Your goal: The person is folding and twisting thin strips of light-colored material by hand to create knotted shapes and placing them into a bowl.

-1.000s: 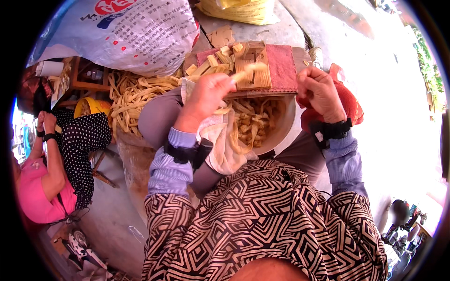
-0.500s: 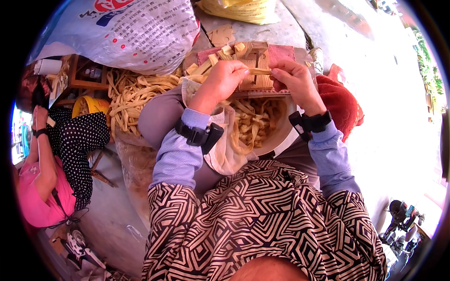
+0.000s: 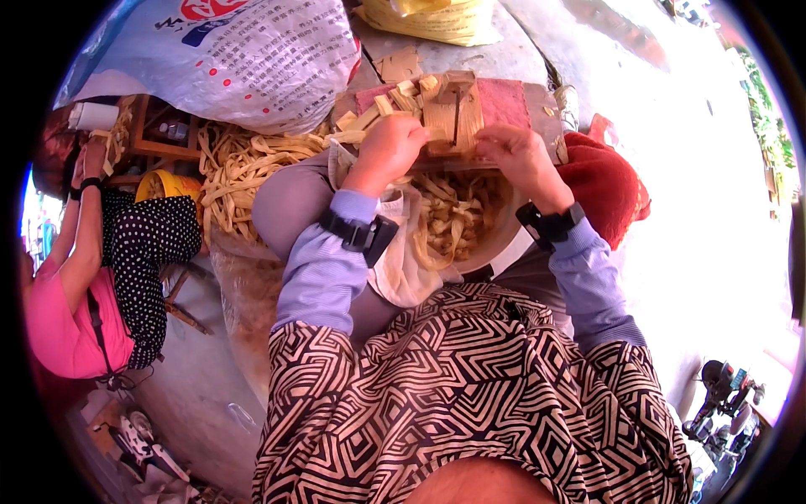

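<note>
At the near edge of a wooden board, my left hand (image 3: 389, 149) is closed on a pale flat strip (image 3: 435, 134), fingertips beside a wooden block (image 3: 438, 105) with a dark upright slot or rod. My right hand (image 3: 519, 164) pinches toward the strip's other end at the block's right; its fingertips are slightly blurred. Short pale pieces (image 3: 382, 106) lie left of the block, and a red cloth (image 3: 505, 106) covers the board around it. Below sits a white bowl (image 3: 495, 252) of pale folded strips, with a whitish cloth (image 3: 395, 260) draped over its left side.
A pile of long strips (image 3: 231, 181) lies left, near a yellow bucket (image 3: 155, 185) and wooden crate (image 3: 159, 126). A large printed sack (image 3: 277, 63) and yellow bag (image 3: 432, 21) sit beyond. A co-worker in pink (image 3: 75, 319) works at far left with raised hands.
My right hand has moved left and down to the block, and my left hand slightly right and up, bringing the strip across it. The co-worker's hands have moved higher.
</note>
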`<state>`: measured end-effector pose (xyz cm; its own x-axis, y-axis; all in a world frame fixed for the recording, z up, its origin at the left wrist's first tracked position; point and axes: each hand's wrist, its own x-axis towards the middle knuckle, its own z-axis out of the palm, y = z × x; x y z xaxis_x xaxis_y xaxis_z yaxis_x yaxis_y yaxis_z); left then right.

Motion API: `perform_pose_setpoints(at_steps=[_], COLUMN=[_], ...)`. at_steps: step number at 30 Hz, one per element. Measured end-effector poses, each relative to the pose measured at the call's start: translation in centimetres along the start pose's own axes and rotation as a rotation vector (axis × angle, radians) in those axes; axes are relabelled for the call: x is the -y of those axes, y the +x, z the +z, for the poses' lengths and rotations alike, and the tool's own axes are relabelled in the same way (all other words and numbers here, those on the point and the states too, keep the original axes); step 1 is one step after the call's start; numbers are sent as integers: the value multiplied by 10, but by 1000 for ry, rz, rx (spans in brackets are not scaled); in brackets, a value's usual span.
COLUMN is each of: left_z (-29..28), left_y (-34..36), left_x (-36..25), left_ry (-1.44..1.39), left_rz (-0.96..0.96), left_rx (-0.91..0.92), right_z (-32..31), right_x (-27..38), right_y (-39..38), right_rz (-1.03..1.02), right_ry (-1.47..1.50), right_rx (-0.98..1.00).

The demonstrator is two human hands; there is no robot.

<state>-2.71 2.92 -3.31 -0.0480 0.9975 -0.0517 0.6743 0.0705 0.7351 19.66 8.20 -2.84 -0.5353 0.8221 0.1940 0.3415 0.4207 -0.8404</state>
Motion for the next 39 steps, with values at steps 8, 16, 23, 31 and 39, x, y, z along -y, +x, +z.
perform_pose_setpoints(at_steps=[8, 16, 23, 31, 39], left_z=[11, 39, 10, -31, -3], left_y=[-41, -49, -70, -59, -52], left_x=[-65, -47, -53, -106, -110], left_ry=[-557, -916, -1055, -316, -838], left_rz=[-149, -174, -266, 172, -11], left_rx=[331, 296, 473, 176, 295], right_z=[0, -22, -54, -48, -49], right_x=[44, 108, 62, 52, 120], right_y=[-23, -57, -78, -72, -71], right_rz=[86, 551, 381, 486, 410], right_ry=[-213, 1269, 793, 1036, 1250], right_rx=[37, 596, 265, 216, 387])
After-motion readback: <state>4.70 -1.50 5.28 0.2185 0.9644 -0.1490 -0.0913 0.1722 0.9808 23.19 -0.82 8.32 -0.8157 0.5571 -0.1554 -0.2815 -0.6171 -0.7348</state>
